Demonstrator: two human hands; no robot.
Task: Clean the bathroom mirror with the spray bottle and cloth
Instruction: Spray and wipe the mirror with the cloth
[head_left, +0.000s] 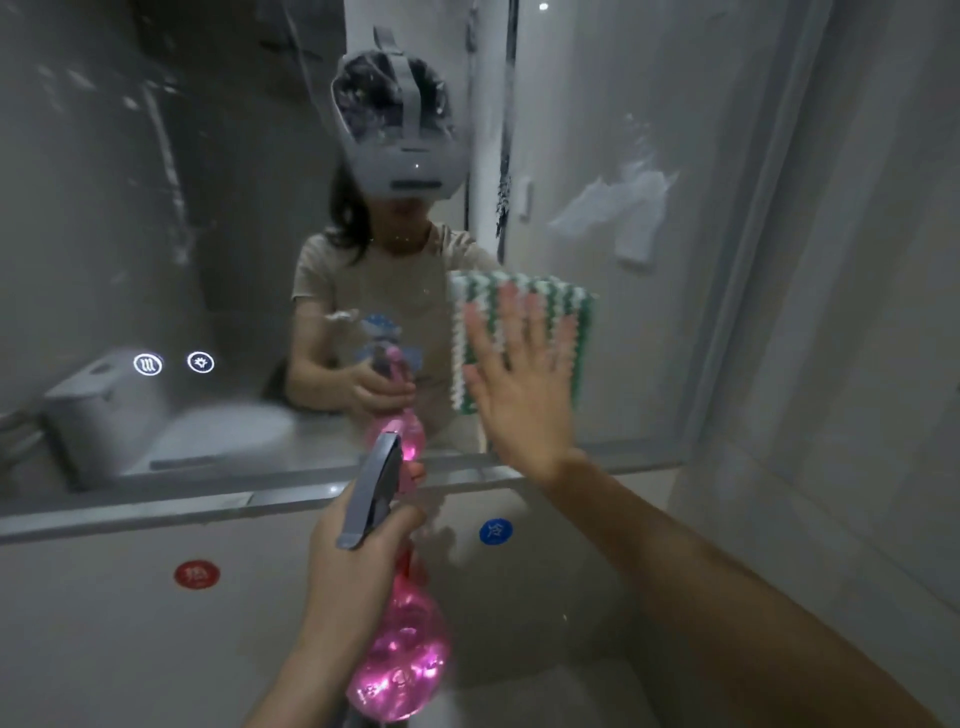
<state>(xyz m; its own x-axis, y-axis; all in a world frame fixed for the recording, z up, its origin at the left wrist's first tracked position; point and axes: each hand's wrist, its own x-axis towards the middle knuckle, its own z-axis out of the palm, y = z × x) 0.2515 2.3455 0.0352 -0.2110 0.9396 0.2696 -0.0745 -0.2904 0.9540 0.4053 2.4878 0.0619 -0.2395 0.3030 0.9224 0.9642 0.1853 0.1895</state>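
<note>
Mirror (156, 234) gets cloth (566, 312) pressed flat by right hand (519, 395); left hand (353, 566) grips spray bottle (402, 654).

round red sticker (196, 573) on pale wall | round blue sticker (495, 531) lay well right (both bore white characters) | white toilet (104, 415) reflected

The room around me is dim and grey, with soft, flat light and no hard shadows. One small bright ceiling light (543, 6) shows reflected at the top of the large wall mirror (649, 364). The translucent pink spray bottle (402, 660) I grip in my left hand (358, 561) glows with sparkling highlights. A faint shadow of it falls on the pale wall behind. My right hand (519, 395) is slightly blurred. The wide lens bends the mirror's frame at the edges, and everything looks soft and grainy.
</note>
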